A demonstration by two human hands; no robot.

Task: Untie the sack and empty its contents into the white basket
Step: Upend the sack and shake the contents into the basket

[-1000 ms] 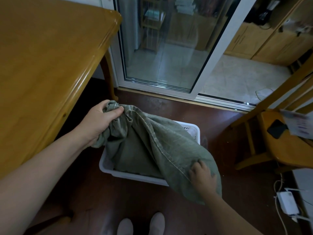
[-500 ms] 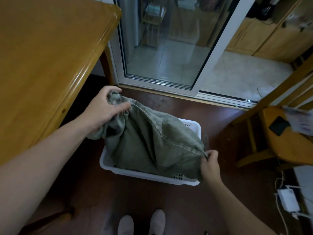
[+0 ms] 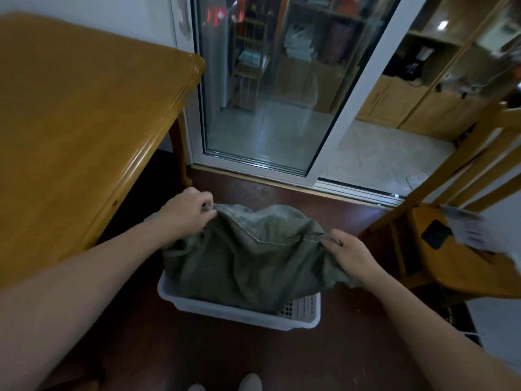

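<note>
A grey-green cloth sack (image 3: pixel 248 261) hangs stretched between both hands above the white basket (image 3: pixel 242 314) on the dark red floor. My left hand (image 3: pixel 189 213) pinches the sack's upper left corner. My right hand (image 3: pixel 349 255) grips its right corner at about the same height. The sack's lower part droops into the basket and hides most of the inside; only the perforated bottom at the right front corner shows. No contents are visible.
A wooden table (image 3: pixel 79 131) fills the left side, its leg (image 3: pixel 180 153) just behind my left hand. A wooden chair (image 3: pixel 456 249) holding a black object and papers stands at the right. A glass sliding door (image 3: pixel 270 94) is beyond the basket. My feet (image 3: pixel 225 386) are at the bottom edge.
My right hand has slid from the sack's lower edge up to its right corner and lifted it. The sack now hangs spread wide between both hands. The view has tilted up.
</note>
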